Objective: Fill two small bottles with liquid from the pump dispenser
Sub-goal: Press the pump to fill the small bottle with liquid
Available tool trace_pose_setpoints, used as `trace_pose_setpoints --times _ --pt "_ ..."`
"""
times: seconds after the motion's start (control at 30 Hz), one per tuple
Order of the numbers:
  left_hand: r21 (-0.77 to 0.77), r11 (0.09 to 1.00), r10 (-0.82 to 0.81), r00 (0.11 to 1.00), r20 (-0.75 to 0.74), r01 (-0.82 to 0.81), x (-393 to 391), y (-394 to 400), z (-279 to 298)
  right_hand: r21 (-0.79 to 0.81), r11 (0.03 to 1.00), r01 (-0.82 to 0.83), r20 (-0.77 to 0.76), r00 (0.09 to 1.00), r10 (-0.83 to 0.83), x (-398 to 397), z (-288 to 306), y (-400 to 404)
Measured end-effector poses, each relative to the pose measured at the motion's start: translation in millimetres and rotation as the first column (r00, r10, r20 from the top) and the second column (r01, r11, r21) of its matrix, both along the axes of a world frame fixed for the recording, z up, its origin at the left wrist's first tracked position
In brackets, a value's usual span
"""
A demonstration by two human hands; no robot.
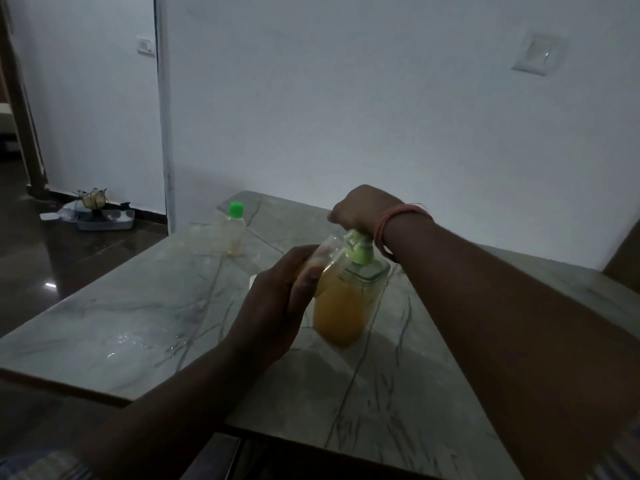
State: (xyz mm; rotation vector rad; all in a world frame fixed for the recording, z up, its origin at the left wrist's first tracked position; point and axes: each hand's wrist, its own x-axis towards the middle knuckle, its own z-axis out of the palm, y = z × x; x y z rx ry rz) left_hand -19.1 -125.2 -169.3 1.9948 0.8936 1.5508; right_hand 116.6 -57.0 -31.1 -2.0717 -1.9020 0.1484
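Pump dispenser (346,303) upright, orange-filled; clear small bottle (329,252) tilted at spout; green-capped bottle (234,230) upright behind.

Left grip (277,299): my fingers curled closed, forearm reaching forward.
Right grip (360,209): my fist clenched, wrist bent downward.

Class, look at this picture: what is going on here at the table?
A person is refilling small bottles. The right hand sits on the green pump head of a clear dispenser of orange liquid, standing on the grey marble-patterned table. The left hand tilts a small clear plastic bottle against the spout. A second small bottle with a green cap stands farther back.
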Motion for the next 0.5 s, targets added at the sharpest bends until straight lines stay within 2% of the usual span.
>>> trace_pose_setpoints --times 0.1,0.17,0.23,0.43,0.5 --pt "0.017 1.0 -0.002 1.0 -0.015 0.002 0 1 -1 0.02 0.999 -0.038 0.018 0.999 0.038 -1 4 -3" --pt "0.027 1.0 -0.005 1.0 -0.028 0.006 -1 3 -2 0.074 0.996 -0.042 -0.071 0.996 0.048 4 1 1" --pt "0.025 1.0 -0.015 0.999 -0.035 0.016 0 2 -1 0.038 0.998 -0.04 -0.124 0.991 0.045 8 -4 -1" --pt "0.011 1.0 0.013 0.999 -0.036 -0.013 1 1 -1 -0.01 1.0 -0.03 -0.091 0.995 0.029 7 1 -2" --pt "0.023 1.0 0.014 0.999 -0.045 -0.013 1 -1 -1 0.035 0.999 -0.005 -0.116 0.993 0.009 9 0 -4"
